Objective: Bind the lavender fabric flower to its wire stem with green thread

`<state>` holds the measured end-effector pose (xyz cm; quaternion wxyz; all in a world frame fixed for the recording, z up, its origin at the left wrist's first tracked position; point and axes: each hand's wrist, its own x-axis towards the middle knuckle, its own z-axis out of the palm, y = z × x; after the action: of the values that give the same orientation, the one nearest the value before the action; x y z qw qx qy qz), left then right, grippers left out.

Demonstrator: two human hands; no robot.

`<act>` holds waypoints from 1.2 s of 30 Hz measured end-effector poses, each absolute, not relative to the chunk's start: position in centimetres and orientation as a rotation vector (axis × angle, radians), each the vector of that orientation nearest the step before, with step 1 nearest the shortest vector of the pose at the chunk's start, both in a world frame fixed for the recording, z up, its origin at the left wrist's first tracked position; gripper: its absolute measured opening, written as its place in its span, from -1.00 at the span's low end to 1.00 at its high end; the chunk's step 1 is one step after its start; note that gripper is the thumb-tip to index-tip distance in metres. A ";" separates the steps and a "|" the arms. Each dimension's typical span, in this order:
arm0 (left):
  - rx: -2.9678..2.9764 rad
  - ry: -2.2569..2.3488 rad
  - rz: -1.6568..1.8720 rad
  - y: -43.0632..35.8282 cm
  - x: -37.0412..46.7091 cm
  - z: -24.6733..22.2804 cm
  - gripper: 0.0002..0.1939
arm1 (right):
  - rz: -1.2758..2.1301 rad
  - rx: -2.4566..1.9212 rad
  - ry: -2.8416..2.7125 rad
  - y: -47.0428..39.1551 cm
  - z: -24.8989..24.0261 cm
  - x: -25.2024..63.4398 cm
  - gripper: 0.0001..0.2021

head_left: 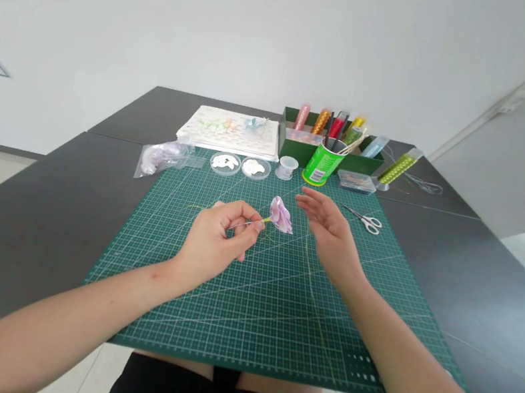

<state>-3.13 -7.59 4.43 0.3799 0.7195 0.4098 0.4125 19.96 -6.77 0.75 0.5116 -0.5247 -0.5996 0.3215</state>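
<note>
Near the centre of the view, my left hand (222, 237) pinches the thin stem of a pale purple flower (281, 215) between thumb and fingers. The petals point to the right, and a bit of yellow-green shows on the stem just below them. To the right of the flower, apart from it, my right hand (330, 232) is raised with its fingers apart and nothing in them. Both hands are over a green cutting mat (241, 315). A thin yellowish thread (311, 280) runs down the mat beside my right hand.
Scissors (364, 220) lie right of my right hand. Behind stand a green can (321, 165) of sticks, a dark green box (301, 152) with coloured rolls, a small spool (286, 167) and two dishes (225, 163) of white pieces. A plastic bag (160, 158) lies back left.
</note>
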 end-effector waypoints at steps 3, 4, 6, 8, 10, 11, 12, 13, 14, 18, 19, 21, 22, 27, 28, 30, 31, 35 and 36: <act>1.832 1.051 1.054 -7.6 -3.2 4.5 -0.83 | 0.681 -1.367 -1.439 -6.9 1.9 20.2 -0.66; 1.833 1.050 1.056 -7.6 -3.2 4.6 -0.83 | 0.659 -1.398 -1.441 -7.0 2.3 20.2 -0.75; 1.837 1.049 1.063 -7.7 -3.1 4.7 -0.84 | 0.581 -1.432 -1.463 -7.2 2.7 20.0 -0.81; 1.840 1.047 1.068 -7.7 -3.1 4.8 -0.84 | 0.484 -1.472 -1.499 -7.3 2.8 19.9 -0.65; 1.834 1.044 1.069 -7.7 -3.1 4.8 -0.84 | 0.461 -1.505 -1.504 -7.1 2.7 20.1 -0.55; 1.828 1.044 1.069 -7.7 -3.1 4.8 -0.84 | 0.490 -1.498 -1.491 -6.9 2.6 20.2 -0.57; 1.821 1.044 1.067 -7.7 -3.2 4.8 -0.84 | 0.551 -1.474 -1.478 -6.7 2.6 20.5 -0.65; 1.815 1.046 1.064 -7.7 -3.2 4.8 -0.84 | 0.630 -1.439 -1.463 -6.5 2.6 20.8 -0.74; 1.811 1.047 1.061 -7.7 -3.2 4.8 -0.84 | 0.714 -1.403 -1.450 -6.3 2.7 21.0 -0.78; 1.810 1.049 1.067 -7.6 -3.4 4.9 -0.84 | 0.949 -1.402 -1.437 -5.8 3.1 22.1 -0.73; 1.808 1.051 1.073 -7.5 -3.4 4.9 -0.84 | 0.948 -1.425 -1.434 -5.8 3.1 22.3 -0.79; 1.800 1.058 1.082 -7.5 -3.4 4.9 -0.84 | 0.843 -1.502 -1.431 -5.7 3.0 22.5 -0.70; 1.796 1.060 1.084 -7.4 -3.4 4.9 -0.84 | 0.733 -1.550 -1.440 -5.7 2.9 22.6 -0.62; 1.786 1.052 1.091 -7.4 -3.4 5.0 -0.84 | 0.383 -1.692 -1.453 -5.5 2.6 22.8 -0.73; 1.785 1.051 1.097 -7.3 -3.5 5.0 -0.84 | 0.484 -1.682 -1.400 -5.5 2.7 22.8 -0.79; 1.785 1.049 1.108 -7.2 -3.5 5.0 -0.85 | 0.772 -1.609 -1.265 -5.5 3.0 23.0 -0.82; 1.787 1.048 1.110 -7.2 -3.5 5.0 -0.85 | 0.908 -1.553 -1.200 -5.5 3.2 23.2 -0.82; 1.791 1.054 1.108 -7.1 -3.6 4.9 -0.84 | 1.218 -1.356 -1.011 -5.4 3.4 24.1 -0.84; 1.789 1.055 1.108 -7.0 -3.6 4.9 -0.84 | 1.254 -1.341 -0.989 -5.3 3.3 24.3 -0.85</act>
<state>-3.64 -7.05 4.89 0.3837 0.7019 0.4137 0.4346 24.33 -5.32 3.34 0.5041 -0.5554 -0.4095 0.5194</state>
